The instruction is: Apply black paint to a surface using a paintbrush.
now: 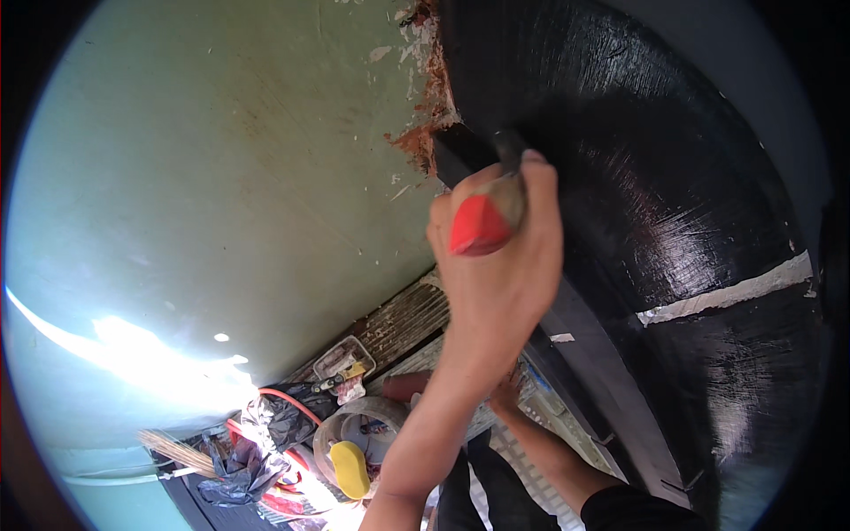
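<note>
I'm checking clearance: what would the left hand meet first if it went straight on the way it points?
The left hand would probably meet the black-painted surface, its red-ended tool arriving first; whether they already touch is unclear.

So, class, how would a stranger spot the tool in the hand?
Find the large glossy black surface on the right. In front of its left edge, the left hand grips a tool. The tool's bright red end sets it apart from the hand and the black behind.
</note>
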Available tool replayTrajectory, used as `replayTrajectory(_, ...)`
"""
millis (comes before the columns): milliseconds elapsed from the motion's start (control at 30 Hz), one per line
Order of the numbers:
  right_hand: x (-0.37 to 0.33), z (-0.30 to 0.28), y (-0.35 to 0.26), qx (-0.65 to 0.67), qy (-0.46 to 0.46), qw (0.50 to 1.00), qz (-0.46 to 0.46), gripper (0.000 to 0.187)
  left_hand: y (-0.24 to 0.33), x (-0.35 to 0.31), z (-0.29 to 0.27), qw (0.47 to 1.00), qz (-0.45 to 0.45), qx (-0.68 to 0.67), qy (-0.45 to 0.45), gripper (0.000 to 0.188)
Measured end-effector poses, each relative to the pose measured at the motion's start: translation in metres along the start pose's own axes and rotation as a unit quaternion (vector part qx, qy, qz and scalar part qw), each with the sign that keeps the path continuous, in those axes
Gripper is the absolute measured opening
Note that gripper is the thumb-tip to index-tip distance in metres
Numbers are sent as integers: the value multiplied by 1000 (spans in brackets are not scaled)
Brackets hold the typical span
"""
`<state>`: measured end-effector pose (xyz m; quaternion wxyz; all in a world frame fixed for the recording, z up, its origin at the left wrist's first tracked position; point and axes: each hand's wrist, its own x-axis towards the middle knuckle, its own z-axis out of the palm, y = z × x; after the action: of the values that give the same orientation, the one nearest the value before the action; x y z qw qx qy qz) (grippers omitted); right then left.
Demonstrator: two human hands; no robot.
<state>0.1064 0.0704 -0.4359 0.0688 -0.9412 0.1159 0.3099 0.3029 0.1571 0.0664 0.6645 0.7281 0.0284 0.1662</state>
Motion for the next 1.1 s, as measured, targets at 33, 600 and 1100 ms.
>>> replayTrajectory(33,2,2,1,-12,-7,1000,-1,135,3,1,3,1000,-10,-8,-6,38)
replayTrajectory(600,-8,-2,-16,29,34,999,-11,137,11,-24,-22,925,-177,-332,-49,26)
replayTrajectory(1100,5,22,-26,82,150,984,-42,134,-2,-44,-14,982,-85,-156,-67,38)
